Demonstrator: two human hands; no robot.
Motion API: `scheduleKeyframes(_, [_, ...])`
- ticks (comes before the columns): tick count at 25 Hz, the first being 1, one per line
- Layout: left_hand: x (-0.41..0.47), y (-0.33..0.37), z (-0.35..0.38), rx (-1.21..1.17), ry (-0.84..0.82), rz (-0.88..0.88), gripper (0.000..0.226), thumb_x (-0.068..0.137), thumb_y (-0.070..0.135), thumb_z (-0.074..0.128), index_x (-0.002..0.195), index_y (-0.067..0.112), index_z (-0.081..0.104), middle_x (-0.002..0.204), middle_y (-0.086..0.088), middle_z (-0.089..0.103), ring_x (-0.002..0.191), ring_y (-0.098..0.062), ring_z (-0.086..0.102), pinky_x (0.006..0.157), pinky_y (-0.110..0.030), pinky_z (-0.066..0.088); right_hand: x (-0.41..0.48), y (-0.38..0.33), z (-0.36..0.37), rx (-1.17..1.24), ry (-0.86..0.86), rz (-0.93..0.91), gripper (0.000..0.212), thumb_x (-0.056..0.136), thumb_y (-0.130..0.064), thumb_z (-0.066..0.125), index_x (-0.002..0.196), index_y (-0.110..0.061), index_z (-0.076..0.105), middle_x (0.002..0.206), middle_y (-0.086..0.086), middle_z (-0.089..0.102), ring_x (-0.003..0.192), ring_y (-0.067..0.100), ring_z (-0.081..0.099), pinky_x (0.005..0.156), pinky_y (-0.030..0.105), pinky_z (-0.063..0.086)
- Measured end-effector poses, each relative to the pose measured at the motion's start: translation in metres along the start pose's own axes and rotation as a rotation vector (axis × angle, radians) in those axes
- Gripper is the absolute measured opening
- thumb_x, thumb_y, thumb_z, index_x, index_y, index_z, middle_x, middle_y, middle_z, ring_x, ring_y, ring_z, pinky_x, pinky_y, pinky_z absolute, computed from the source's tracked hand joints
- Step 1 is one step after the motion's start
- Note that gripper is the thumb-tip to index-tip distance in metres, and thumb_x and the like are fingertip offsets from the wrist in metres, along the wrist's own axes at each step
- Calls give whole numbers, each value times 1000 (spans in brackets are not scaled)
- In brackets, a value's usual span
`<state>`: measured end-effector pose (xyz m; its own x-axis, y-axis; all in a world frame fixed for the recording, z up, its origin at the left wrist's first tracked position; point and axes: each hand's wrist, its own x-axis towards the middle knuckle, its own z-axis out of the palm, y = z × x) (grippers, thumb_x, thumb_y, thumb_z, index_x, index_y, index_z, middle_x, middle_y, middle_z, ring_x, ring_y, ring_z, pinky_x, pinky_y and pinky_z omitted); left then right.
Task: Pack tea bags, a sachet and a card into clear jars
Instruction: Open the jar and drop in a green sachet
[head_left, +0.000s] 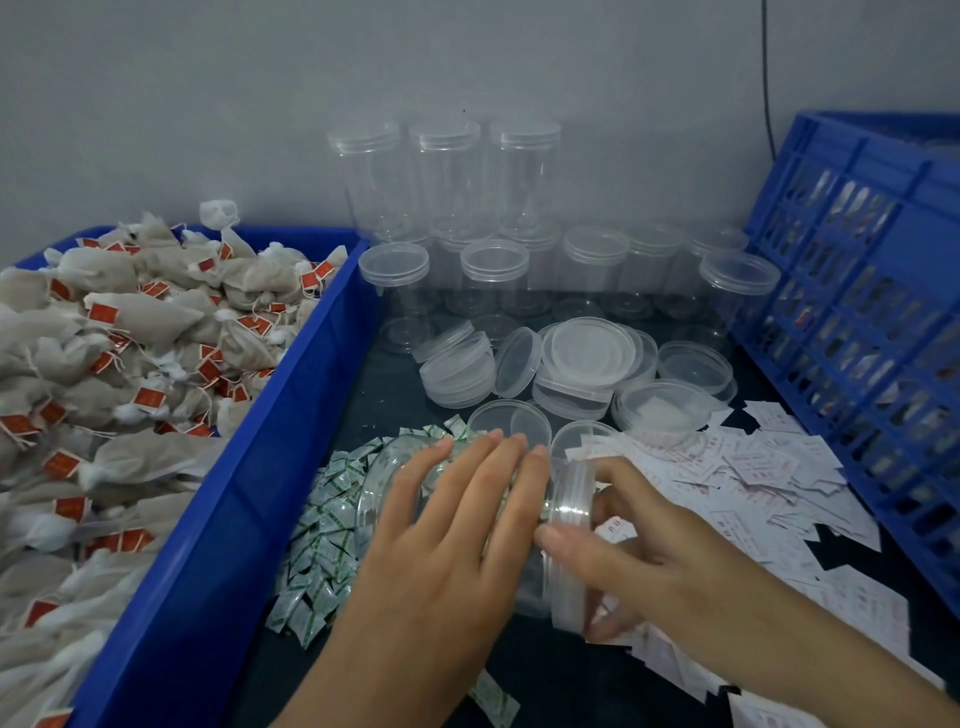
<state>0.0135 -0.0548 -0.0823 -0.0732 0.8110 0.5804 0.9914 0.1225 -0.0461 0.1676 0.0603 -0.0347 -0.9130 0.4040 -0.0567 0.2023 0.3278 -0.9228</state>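
Observation:
A clear jar (384, 499) lies on its side in front of me, its lid (571, 525) pointing right. My left hand (452, 530) is wrapped over the jar's body and holds it. My right hand (628, 545) grips the lid with thumb and fingers. Under the jar spreads a heap of small green-and-white sachets (322, 540). White cards (753, 473) with red print lie scattered to the right. Tea bags (130, 353) with red tags fill a blue bin (270, 467) on the left.
Empty lidded jars (493, 270) stand in rows at the back against the wall, some stacked. Loose clear lids (587, 353) lie in a pile in the middle. A blue slatted crate (857, 291) stands at the right.

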Motion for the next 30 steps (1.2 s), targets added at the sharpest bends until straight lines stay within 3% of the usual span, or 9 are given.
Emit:
scheduleKeyframes(2, [3,0,0,49,-6,42,64,80,25,68,135,6,40,132,-10,58,128,-22,44,108,-42,32,3,9,-1,-146,49,-63,66,66,-69,77,121,-54,42,118,-21,60,94,5,69,77,25,59])
scheduleKeyframes(5, [7,1,-3,-1,-33,14,63,78,19,70,133,6,42,131,-11,59,127,-21,45,109,-40,30,4,16,-2,-302,149,-170,87,63,-58,85,131,-55,31,132,-25,49,114,-7,57,93,9,46])
scheduleKeyframes(8, [10,-4,-9,-5,13,1,72,71,20,78,132,5,43,130,-11,60,127,-21,45,107,-40,31,6,15,-2,-351,179,-255,90,62,-53,87,133,-51,32,132,-25,47,120,-9,51,93,1,39])
scheduleKeyframes(16, [7,-1,-10,3,-13,20,75,67,23,79,130,7,43,127,-8,62,126,-18,44,108,-35,25,5,16,-4,-465,192,-421,85,67,-47,85,137,-30,39,130,-16,50,114,10,59,84,25,55])
scheduleKeyframes(18, [19,9,-16,17,-101,-17,77,59,31,88,119,2,48,110,-10,70,122,-7,48,104,-31,28,5,18,-5,-515,179,-446,85,68,-47,84,138,-27,39,133,-17,48,115,10,59,86,28,55])
scheduleKeyframes(20, [31,17,-32,49,-298,-226,86,40,45,94,100,3,50,77,-10,74,106,4,58,95,-24,30,5,21,-6,-641,175,-482,86,69,-48,81,139,-24,39,138,-16,45,119,9,57,86,29,54])
scheduleKeyframes(23, [18,3,-18,-73,-201,-25,111,25,30,98,121,6,47,110,-17,69,106,-30,66,95,-32,33,7,24,-8,-822,188,-580,82,71,-43,73,141,-19,38,143,-8,42,121,15,55,75,30,58])
scheduleKeyframes(27, [9,-16,-21,-285,-255,-13,97,46,33,88,134,17,49,130,10,56,122,-4,42,103,-22,27,9,30,-9,-935,169,-721,72,77,-16,78,138,-20,41,142,-3,45,124,30,52,69,35,60])
scheduleKeyframes(30, [9,-17,-19,-385,-246,-15,92,55,38,79,137,26,40,132,21,44,124,6,34,104,-14,22,8,31,-7,-1022,197,-792,42,96,-11,58,135,-23,44,140,-3,46,126,34,52,84,27,56])
